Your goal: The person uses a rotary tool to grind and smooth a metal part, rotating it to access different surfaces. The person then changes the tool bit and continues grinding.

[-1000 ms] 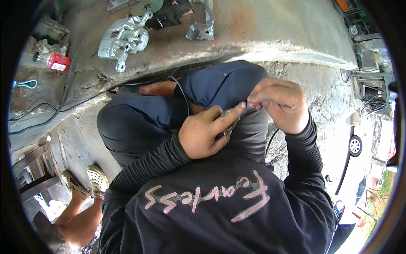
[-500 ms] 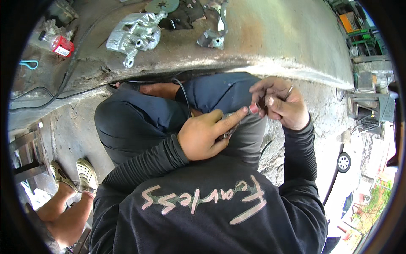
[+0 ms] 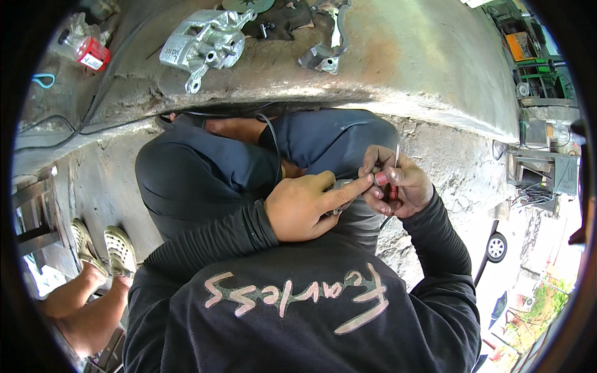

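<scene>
My left hand (image 3: 305,208) is closed round a greyish metal part (image 3: 339,185), mostly hidden by its fingers, above my lap. The index finger points right and its tip touches a small red cylindrical piece (image 3: 380,178). My right hand (image 3: 401,183) pinches that piece between thumb and fingers. A thin metal rod (image 3: 398,154) also stands up from the right hand. More red shows in the palm below; whether it belongs to the rod cannot be made out. In front, a silver brake caliper (image 3: 208,46) lies on the concrete ledge (image 3: 410,68).
A curved metal bracket (image 3: 329,53), a grey-green disc (image 3: 249,5) and a dark cloth (image 3: 283,22) share the ledge. At left lie a red-labelled bottle (image 3: 90,53) and black cables (image 3: 87,121). Another person's feet in clogs (image 3: 119,248) stand at lower left.
My right hand has come lower and closer to the left hand, turning so that the rod points upward. The red piece has moved down slightly with it.
</scene>
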`<act>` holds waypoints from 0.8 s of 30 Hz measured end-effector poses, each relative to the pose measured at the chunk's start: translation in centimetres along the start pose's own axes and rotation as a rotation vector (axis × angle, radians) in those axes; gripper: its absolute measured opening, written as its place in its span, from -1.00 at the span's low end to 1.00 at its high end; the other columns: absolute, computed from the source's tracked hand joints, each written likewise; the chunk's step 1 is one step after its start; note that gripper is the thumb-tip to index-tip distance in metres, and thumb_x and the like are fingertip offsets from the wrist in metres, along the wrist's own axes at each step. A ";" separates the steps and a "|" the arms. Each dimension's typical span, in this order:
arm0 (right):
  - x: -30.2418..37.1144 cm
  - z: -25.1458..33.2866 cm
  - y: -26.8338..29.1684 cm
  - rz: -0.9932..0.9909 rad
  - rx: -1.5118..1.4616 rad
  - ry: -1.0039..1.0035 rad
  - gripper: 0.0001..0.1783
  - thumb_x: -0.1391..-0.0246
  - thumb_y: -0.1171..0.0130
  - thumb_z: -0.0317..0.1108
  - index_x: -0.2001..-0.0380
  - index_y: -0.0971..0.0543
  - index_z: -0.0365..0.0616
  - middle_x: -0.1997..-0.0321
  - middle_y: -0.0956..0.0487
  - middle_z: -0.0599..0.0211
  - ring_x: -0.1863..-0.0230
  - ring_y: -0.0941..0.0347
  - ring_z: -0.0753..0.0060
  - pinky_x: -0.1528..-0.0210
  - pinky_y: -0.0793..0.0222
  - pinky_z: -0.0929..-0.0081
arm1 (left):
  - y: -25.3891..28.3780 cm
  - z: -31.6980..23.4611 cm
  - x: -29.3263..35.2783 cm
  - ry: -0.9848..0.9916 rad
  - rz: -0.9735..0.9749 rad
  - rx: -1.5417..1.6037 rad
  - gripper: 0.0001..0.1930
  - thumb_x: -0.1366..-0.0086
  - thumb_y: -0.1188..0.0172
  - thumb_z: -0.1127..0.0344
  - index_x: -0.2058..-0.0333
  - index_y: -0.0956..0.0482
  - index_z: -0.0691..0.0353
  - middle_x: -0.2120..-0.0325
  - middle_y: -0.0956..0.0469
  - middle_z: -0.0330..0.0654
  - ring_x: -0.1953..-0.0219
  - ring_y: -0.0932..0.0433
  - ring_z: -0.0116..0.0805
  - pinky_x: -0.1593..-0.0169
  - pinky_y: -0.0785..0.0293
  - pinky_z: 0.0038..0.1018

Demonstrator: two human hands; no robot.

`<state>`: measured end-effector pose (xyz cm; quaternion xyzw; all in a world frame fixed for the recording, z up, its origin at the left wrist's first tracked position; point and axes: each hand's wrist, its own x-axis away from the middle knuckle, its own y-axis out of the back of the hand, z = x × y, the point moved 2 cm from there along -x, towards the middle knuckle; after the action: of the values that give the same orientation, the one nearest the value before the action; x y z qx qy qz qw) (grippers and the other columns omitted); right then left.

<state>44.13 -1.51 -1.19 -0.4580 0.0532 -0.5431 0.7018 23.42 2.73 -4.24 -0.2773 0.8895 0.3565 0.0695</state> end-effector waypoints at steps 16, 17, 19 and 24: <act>-0.8 -1.6 0.8 0.099 -0.149 0.052 -0.68 -0.14 -0.30 -0.22 0.21 -0.46 -0.20 0.50 -0.53 0.31 0.66 -0.43 0.34 0.74 -0.14 0.60 | -0.9 0.6 0.0 -0.052 -0.035 0.042 -0.16 -0.07 -0.30 0.37 -0.36 -0.18 0.07 0.42 -0.41 -0.15 0.44 -0.52 -0.17 0.45 -0.48 -0.29; -1.0 -1.7 0.8 0.132 -0.178 0.076 -0.69 -0.14 -0.30 -0.24 0.20 -0.47 -0.20 0.49 -0.53 0.33 0.68 -0.41 0.36 0.72 -0.17 0.59 | -0.9 0.6 0.1 -0.061 -0.012 0.034 -0.16 -0.08 -0.29 0.41 -0.35 -0.15 0.18 0.39 -0.44 -0.10 0.44 -0.52 -0.12 0.44 -0.49 -0.28; -1.2 -1.9 0.9 0.115 -0.203 0.091 -0.73 -0.16 -0.29 -0.30 0.18 -0.46 -0.18 0.46 -0.54 0.36 0.64 -0.37 0.47 0.65 -0.27 0.56 | -0.9 0.7 0.3 -0.059 0.008 0.022 -0.15 -0.09 -0.28 0.44 -0.36 -0.10 0.27 0.37 -0.46 -0.06 0.43 -0.53 -0.08 0.42 -0.49 -0.26; -1.8 -1.2 0.7 0.112 -0.080 0.290 -0.78 -0.20 -0.24 -0.35 0.18 -0.45 -0.18 0.35 -0.52 0.29 0.56 -0.34 0.56 0.63 -0.30 0.58 | -0.5 0.9 0.2 -0.016 0.000 0.008 -0.13 -0.08 -0.29 0.45 -0.38 -0.09 0.26 0.40 -0.44 -0.09 0.43 -0.53 -0.11 0.42 -0.49 -0.29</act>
<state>43.16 -0.75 -3.16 -0.3988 0.2009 -0.5611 0.6969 23.49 2.96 -5.25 -0.2740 0.8903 0.3553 0.0777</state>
